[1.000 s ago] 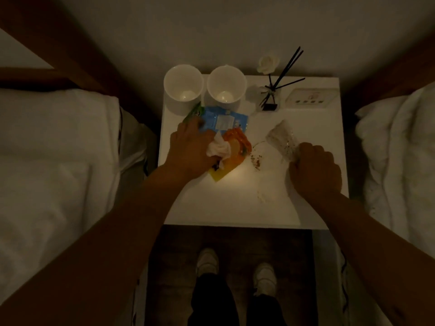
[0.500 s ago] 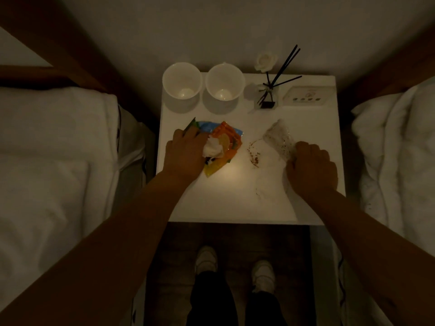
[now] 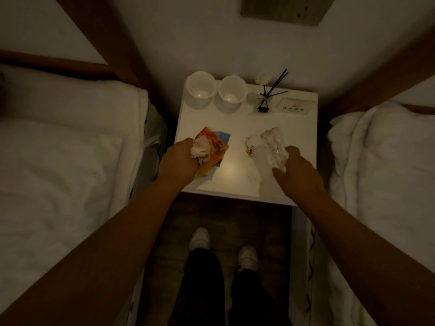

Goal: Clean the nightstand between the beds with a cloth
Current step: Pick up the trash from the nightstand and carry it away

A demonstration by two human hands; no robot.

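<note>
The white nightstand (image 3: 240, 123) stands between two beds. My left hand (image 3: 180, 161) grips a bunch of litter at the table's left edge: a crumpled white tissue (image 3: 200, 149) and orange and blue snack wrappers (image 3: 216, 147). My right hand (image 3: 296, 170) holds a white speckled cloth (image 3: 275, 144) that lies on the tabletop at the right. Reddish-brown crumbs and a smear (image 3: 249, 145) sit just left of the cloth.
Two white cups (image 3: 201, 91) (image 3: 231, 94) stand at the back left. A reed diffuser with black sticks (image 3: 266, 100) and a small white tray (image 3: 293, 105) stand at the back right. White bedding (image 3: 70, 149) (image 3: 381, 156) flanks the nightstand. My white shoes (image 3: 200, 238) are below.
My left hand has gathered the tissue and wrappers and drawn them left and toward me, to the table's edge. My right hand and the cloth have stayed in about the same place.
</note>
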